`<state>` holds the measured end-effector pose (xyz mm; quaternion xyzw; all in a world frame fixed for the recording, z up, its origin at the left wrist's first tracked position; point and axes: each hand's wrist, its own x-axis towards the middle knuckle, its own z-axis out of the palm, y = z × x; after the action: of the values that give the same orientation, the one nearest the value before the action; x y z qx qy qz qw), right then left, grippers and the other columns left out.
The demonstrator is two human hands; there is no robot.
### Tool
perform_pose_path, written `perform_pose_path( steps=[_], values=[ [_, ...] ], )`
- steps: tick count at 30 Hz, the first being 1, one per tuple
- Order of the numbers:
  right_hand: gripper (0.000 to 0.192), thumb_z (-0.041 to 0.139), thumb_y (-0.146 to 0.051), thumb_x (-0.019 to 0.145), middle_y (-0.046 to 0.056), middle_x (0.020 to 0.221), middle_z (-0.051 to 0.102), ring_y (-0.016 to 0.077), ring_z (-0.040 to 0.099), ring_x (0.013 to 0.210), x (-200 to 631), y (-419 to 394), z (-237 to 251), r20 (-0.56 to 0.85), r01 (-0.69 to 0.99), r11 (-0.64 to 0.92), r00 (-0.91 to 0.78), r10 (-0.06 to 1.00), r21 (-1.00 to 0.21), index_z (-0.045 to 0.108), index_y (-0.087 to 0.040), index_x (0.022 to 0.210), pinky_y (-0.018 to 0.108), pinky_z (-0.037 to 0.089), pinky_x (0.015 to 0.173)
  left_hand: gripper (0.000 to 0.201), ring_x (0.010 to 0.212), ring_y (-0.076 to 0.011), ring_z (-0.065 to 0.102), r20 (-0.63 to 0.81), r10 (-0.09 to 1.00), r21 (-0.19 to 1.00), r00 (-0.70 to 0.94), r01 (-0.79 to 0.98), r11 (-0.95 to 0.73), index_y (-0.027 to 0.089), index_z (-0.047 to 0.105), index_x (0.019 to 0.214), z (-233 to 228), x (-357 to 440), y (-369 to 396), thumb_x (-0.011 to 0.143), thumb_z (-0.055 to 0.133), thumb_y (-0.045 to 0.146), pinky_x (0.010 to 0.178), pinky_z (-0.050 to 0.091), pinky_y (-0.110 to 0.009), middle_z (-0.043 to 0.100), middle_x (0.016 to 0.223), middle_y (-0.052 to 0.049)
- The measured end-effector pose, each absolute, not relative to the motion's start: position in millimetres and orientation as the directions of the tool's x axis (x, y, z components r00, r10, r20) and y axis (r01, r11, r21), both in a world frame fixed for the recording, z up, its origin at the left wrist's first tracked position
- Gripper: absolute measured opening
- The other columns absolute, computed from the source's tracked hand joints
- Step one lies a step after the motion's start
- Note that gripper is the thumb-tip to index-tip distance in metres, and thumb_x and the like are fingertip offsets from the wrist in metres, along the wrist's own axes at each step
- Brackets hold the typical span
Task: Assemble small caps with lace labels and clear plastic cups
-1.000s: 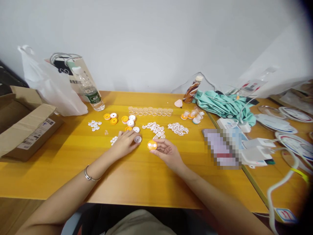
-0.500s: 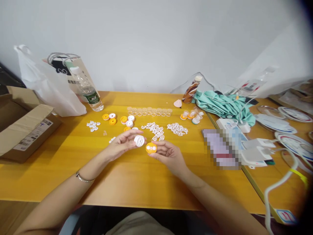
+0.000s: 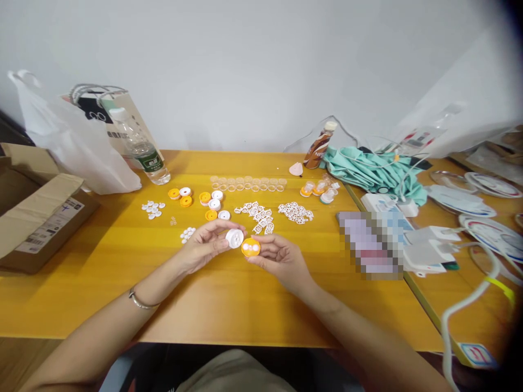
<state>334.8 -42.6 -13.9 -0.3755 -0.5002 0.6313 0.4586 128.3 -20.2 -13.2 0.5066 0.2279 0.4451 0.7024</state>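
My left hand [image 3: 204, 245] pinches a small white round disc [image 3: 234, 238] with holes, held just above the yellow table [image 3: 102, 272]. My right hand [image 3: 281, 258] grips an orange round cap [image 3: 250, 247] with white inserts in it. Disc and cap are almost touching, side by side. Behind my hands lie loose orange and white caps [image 3: 204, 198], two piles of small white lattice pieces [image 3: 296, 212], small white buttons [image 3: 152, 208] and a row of clear cups [image 3: 247, 184].
A water bottle [image 3: 141, 147], a white plastic bag [image 3: 69, 144] and an open cardboard box [image 3: 36, 215] stand at the left. A brown drink bottle [image 3: 318, 144], green cloth [image 3: 373, 171], white chargers [image 3: 429, 253] and cables crowd the right.
My left hand picked the white disc up off the table and carried it to the orange cap. My right hand shifted slightly left with the cap.
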Motion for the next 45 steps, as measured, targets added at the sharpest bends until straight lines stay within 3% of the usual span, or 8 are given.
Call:
perform_pose_path(
  steps=[3,17,25,37,45],
  values=[
    [0.035,0.079,-0.021,0.059,-0.001,0.079,0.073,0.0142,0.07,0.073,334.6,-43.1,-13.4,-0.017,-0.202,-0.08,-0.295,0.955,-0.976,0.064,-0.021,0.091,0.03,0.057,0.077,0.042,0.109,-0.0176,0.056,0.147,0.857,0.922,0.494,-0.383,0.062,0.022,0.056,0.119,-14.6,129.3,-19.3,0.078,0.066,0.017,0.092,0.046,-0.028,0.059,0.119,-0.009],
    [0.035,0.079,-0.018,0.059,-0.003,0.078,0.072,0.0123,0.069,0.072,333.3,-44.7,-16.0,-0.005,-0.219,-0.075,-0.305,0.952,-0.973,0.064,-0.022,0.09,0.028,0.057,0.076,0.032,0.091,-0.013,0.058,0.207,0.845,0.954,0.493,-0.294,-0.063,0.02,0.062,0.109,-15.7,132.2,-19.4,0.078,0.067,0.018,0.082,0.047,-0.025,0.063,0.1,-0.005],
    [0.034,0.078,-0.019,0.061,-0.002,0.08,0.072,0.012,0.069,0.074,333.3,-45.4,-15.7,0.007,-0.219,-0.064,-0.309,0.951,-0.974,0.063,-0.023,0.091,0.028,0.056,0.079,0.031,0.096,-0.0141,0.058,0.276,0.826,0.956,0.492,-0.233,-0.181,0.021,0.062,0.11,-11.8,133.4,-21.8,0.08,0.063,0.014,0.086,0.048,-0.027,0.059,0.106,-0.006],
    [0.035,0.078,-0.022,0.061,-0.002,0.081,0.072,0.0127,0.069,0.076,333.9,-44.8,-18.4,0.014,-0.215,-0.054,-0.305,0.952,-0.975,0.062,-0.022,0.092,0.029,0.057,0.081,0.031,0.104,-0.0161,0.055,0.287,0.815,0.957,0.504,-0.188,-0.22,0.021,0.061,0.112,-10.0,134.3,-24.5,0.081,0.061,0.012,0.095,0.047,-0.034,0.054,0.11,-0.007],
    [0.033,0.078,-0.022,0.061,-0.001,0.081,0.072,0.0129,0.069,0.076,332.3,-46.2,-17.4,0.016,-0.228,-0.061,-0.322,0.947,-0.972,0.063,-0.022,0.091,0.03,0.057,0.081,0.037,0.111,-0.0203,0.052,0.335,0.775,0.918,0.537,-0.001,-0.396,0.023,0.058,0.118,-8.7,131.7,-28.7,0.082,0.059,0.012,0.1,0.043,-0.044,0.052,0.114,-0.009]
  ],
)
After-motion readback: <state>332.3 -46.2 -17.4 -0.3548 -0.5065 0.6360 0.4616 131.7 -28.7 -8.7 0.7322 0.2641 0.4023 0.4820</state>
